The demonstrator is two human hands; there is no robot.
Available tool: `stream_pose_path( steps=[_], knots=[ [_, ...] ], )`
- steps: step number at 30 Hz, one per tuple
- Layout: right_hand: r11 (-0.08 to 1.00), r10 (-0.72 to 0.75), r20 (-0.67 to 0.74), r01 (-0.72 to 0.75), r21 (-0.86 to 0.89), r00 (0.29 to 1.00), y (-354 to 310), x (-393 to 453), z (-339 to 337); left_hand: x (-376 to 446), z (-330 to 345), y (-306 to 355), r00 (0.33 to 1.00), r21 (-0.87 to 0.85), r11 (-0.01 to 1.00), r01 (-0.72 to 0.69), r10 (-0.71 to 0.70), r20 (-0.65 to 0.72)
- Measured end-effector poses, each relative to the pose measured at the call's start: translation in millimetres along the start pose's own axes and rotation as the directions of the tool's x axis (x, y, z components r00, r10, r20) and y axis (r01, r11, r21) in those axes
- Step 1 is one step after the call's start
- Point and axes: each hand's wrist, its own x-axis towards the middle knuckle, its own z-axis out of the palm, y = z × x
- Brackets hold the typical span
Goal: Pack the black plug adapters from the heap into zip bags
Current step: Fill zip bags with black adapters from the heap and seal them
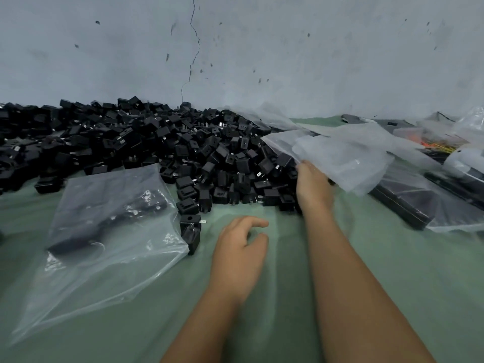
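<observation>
Right hand [313, 186], centre right of frame, pinches edge of empty zip bag [340, 158], bag stretching up-right. Left hand [239, 254], lower centre, relaxed, empty. Adapter heap [146, 145] upper left, just beyond both hands; right nearer.

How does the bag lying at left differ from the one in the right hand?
The left bag lies flat on the green cloth with dark adapters inside, untouched. The right bag is lifted at the heap edge, gripped by the right hand, looking empty. Both are clear plastic.
</observation>
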Motion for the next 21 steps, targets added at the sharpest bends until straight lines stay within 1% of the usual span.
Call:
stream_pose_path(
  steps=[3,6,7,8,9,10,11,12,13,14,15,16,17,18,19,20,21],
  knots=[
    [0.98,-0.01,-0.047,0.019,0.197,0.999,5.9,-34.8,13.2,-1.6,-2.7,3.5,0.999,-0.058,0.998,0.021,-0.023,-0.026],
    [0.874,-0.008,-0.037,0.025,0.485,0.999,4.5,-63.6,14.5,-0.6,-4.2,6.3,0.999,-0.047,0.999,0.012,-0.015,-0.052],
    [0.847,0.008,-0.065,0.028,0.532,0.998,3.7,-72.4,14.9,-0.8,-4.4,7.4,0.998,-0.037,0.999,0.014,-0.016,-0.056],
    [0.855,0.026,-0.106,0.033,0.517,0.994,3.1,-81.8,15.7,-2.7,-5.5,8.2,0.998,-0.037,0.999,0.019,-0.021,-0.063],
    [0.906,0.051,-0.164,0.024,0.423,0.985,2.9,-91.3,16.8,-5.6,-7.5,9.2,0.997,-0.044,0.999,0.023,-0.027,-0.073],
    [0.96,0.076,-0.232,-0.008,0.278,0.97,1.4,-101.2,17.3,-9.6,-10.2,10.5,0.996,-0.058,0.998,0.025,-0.029,-0.08],
    [0.988,0.078,-0.315,-0.032,0.15,0.946,-1.6,-111.2,17.4,-14.3,-12.8,12.1,0.996,-0.066,0.998,0.023,-0.028,-0.079],
    [0.997,0.043,-0.388,-0.012,0.08,0.921,-5.4,-120.7,17.4,-19.4,-15.8,13.4,0.997,-0.066,0.998,0.018,-0.022,-0.073],
    [0.996,-0.042,-0.435,0.074,0.057,0.899,-8.6,-129.1,18.2,-25.4,-18.5,14.5,0.998,-0.06,0.998,0.01,-0.013,-0.061],
    [0.979,-0.151,-0.436,0.194,0.055,0.887,-10.5,-136.9,21.0,-30.8,-21.6,14.7,0.999,-0.059,0.998,0.011,-0.014,-0.049],
    [0.949,-0.252,-0.376,0.304,0.085,0.892,-12.0,-144.6,26.0,-36.1,-25.6,14.6,0.999,-0.069,0.997,0.02,-0.023,-0.046],
    [0.916,-0.33,-0.27,0.376,0.138,0.904,-13.8,-152.9,32.1,-42.6,-31.1,14.9,0.998,-0.093,0.995,0.027,-0.032,-0.053],
    [0.893,-0.386,-0.142,0.408,0.19,0.911,-16.2,-160.7,38.2,-50.1,-38.4,14.0,0.997,-0.106,0.994,0.02,-0.028,-0.072],
    [0.879,-0.422,-0.024,0.416,0.232,0.906,-18.7,-166.8,43.5,-56.9,-47.4,12.2,0.994,-0.064,0.998,-0.019,0.012,-0.11],
    [0.871,-0.447,0.076,0.415,0.262,0.891,-21.3,-171.4,47.8,-63.0,-58.0,11.0,0.984,0.051,0.995,-0.086,0.093,-0.15],
    [0.862,-0.475,0.154,0.423,0.278,0.866,-23.2,-174.7,51.5,-68.9,-69.1,9.0,0.967,0.179,0.972,-0.152,0.184,-0.175],
    [0.848,-0.513,0.206,0.455,0.272,0.833,-23.8,-176.1,54.6,-73.7,-80.5,6.6,0.939,0.278,0.938,-0.209,0.271,-0.209]
  ],
)
